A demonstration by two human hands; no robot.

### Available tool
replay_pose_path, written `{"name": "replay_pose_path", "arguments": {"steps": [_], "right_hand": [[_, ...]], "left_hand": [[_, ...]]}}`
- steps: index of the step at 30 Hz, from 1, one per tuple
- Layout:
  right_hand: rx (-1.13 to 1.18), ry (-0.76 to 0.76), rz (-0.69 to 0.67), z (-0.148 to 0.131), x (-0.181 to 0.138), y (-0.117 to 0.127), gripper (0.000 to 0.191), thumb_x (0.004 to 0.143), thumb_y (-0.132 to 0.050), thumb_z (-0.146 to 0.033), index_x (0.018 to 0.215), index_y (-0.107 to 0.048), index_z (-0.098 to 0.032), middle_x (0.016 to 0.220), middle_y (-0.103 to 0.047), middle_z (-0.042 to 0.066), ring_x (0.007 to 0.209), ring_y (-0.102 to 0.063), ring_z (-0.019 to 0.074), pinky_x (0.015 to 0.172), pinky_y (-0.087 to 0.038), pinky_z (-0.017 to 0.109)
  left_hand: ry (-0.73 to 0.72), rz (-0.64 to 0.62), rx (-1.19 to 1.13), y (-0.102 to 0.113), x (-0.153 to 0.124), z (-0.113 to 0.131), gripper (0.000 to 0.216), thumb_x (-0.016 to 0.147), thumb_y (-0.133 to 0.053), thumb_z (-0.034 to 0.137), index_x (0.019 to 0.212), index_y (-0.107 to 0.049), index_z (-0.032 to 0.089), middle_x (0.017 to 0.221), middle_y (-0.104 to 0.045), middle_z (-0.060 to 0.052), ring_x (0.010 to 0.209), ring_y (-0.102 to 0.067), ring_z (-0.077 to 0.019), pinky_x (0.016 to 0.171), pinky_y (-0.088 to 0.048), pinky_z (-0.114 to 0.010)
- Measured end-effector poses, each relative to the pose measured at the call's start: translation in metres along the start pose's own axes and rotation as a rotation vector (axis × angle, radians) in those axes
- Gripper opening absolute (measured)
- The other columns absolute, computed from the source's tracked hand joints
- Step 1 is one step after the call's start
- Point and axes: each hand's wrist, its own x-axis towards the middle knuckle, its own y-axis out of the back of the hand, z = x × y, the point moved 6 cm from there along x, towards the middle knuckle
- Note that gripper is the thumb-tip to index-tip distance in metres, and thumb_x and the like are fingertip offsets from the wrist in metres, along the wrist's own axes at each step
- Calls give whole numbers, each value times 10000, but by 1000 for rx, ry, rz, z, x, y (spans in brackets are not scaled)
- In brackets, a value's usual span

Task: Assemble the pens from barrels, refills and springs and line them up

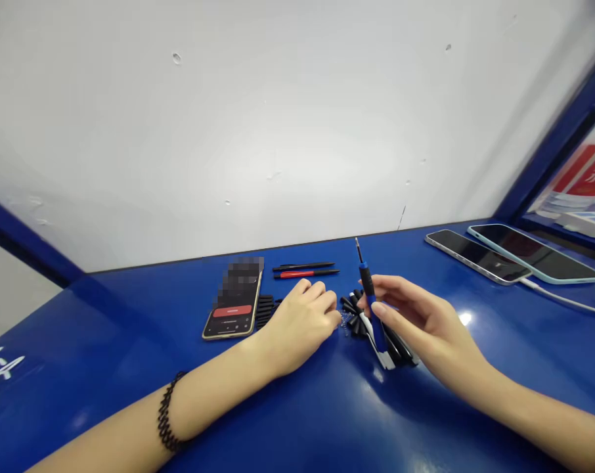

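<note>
My right hand [416, 315] grips a blue and black pen [367, 281] upright, its tip pointing up, over a small pile of black pen parts [356, 314] on the blue table [130, 309]. My left hand [302, 322] rests on the table with its fingers curled, the fingertips touching the left side of the pile near small metal springs [345, 320]. What those fingers pinch, if anything, is hidden. A black bracelet [167, 410] is on my left wrist.
A phone with a red button on its screen [232, 309] lies left of my left hand, beside black ribbed pieces [264, 309]. A black pen [302, 266] and a red pen [305, 273] lie behind. Two phones [477, 255] [534, 253] with a white cable [563, 299] lie at the right.
</note>
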Motion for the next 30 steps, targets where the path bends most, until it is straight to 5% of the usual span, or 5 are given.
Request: {"name": "replay_pose_path", "arguments": {"steps": [6,13,15,19,30], "right_hand": [[25,-45,-44,5,-1,-3,228,793,-559,-331,999,-566,-234,888,-644,27,821,-619,165,733,-515,256],[-108,-170,-343,12,-20,-31,233,829,-493,-330,1028,-540,-219,876,-634,29,790,-600,161,717,-483,266],[-150,-183,-371,14,-23,-35,247,830,-485,-344,1040,-536,-226,883,-634,30,776,-597,163,710,-483,273],[-177,-196,-365,20,-23,-38,262,827,-479,-372,1048,-533,-241,907,-626,31,790,-594,174,713,-484,287],[-169,-184,-341,18,-20,-36,265,818,-493,-362,1040,-544,-227,879,-620,30,774,-597,172,716,-492,289]], "left_hand": [[25,118,-166,12,0,-6,180,856,-430,171,768,-583,140,798,-582,-47,741,-479,-165,674,-335,-299],[825,446,-1212,28,-41,-51,133,835,-470,276,773,-515,168,690,-517,18,620,-469,-97,583,-368,-204],[916,510,-1426,27,-48,-50,145,830,-475,285,753,-493,163,662,-486,26,581,-437,-81,556,-359,-194],[898,544,-1554,28,-47,-44,138,828,-487,254,735,-490,152,666,-492,20,588,-429,-72,550,-347,-183],[861,464,-1394,24,-47,-38,130,811,-513,271,757,-532,155,701,-553,10,630,-506,-90,613,-413,-196]]}}
